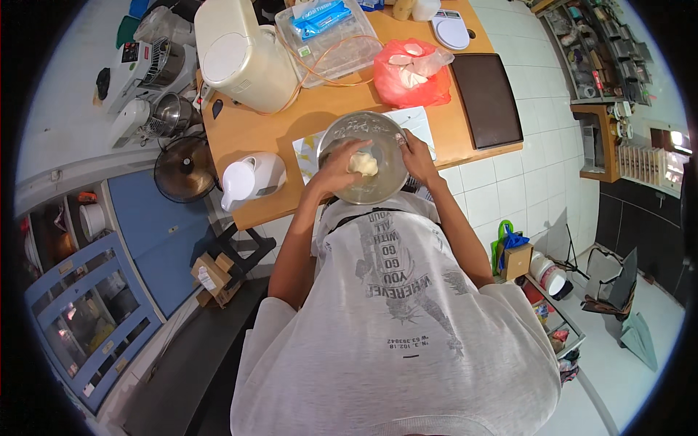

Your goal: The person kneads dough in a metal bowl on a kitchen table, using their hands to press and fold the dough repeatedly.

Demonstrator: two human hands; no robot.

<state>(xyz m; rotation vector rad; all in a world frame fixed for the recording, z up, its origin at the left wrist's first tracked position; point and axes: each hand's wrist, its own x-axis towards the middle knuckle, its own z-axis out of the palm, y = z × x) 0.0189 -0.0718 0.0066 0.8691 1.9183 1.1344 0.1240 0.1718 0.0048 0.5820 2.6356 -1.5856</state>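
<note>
The wearer's pale printed T-shirt [392,327] fills the near side, with both forearms reaching past it to a metal mixing bowl [385,180] at the table's front edge. A small lump of pale dough [363,164] sits inside the bowl. The left hand [339,170] is in there too, fingers partly spread and bent beside the dough; whether they grip it cannot be told. The right hand [416,155] is closed on the bowl's right rim. Under the bowl lies a marble-patterned sheet [420,122], with a white pitcher [253,179] to its left. Beyond are a red plastic bag [408,89], a dark brown tray [488,102], a cream appliance [247,64] and, farthest, a kitchen scale [451,33].
</note>
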